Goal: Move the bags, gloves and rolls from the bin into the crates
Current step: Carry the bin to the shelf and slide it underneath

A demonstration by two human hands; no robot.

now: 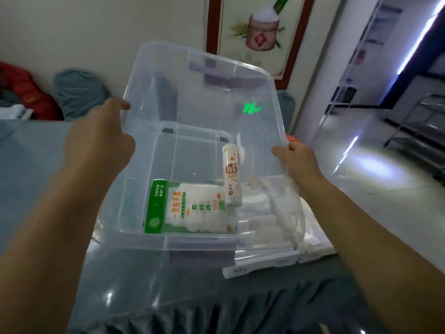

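Gripping the left rim of a clear plastic bin [192,97], the left hand [101,143] has its fingers curled over the edge and its thumb pointing toward the far side. The right hand [295,160] is closed on the right rim, fingers wrapped around the lip. Both bare forearms reach in from the bottom corners, and the bin is held up between the 2 hands, tilted so its open top faces the camera. Inside, against the near wall, lies a pack of gloves [190,208] with a green band and orange lettering. A slim white roll [232,175] with a round brown label rests just right of it, its lower end touching the pack. Seen through and beside the bin's right side, white bags [313,239] lie on a grey-blue covered surface [29,150]; whether they sit in a crate I cannot tell. Behind, a framed picture [260,32] hangs on the wall, and red cloth [26,92] lies at far left.
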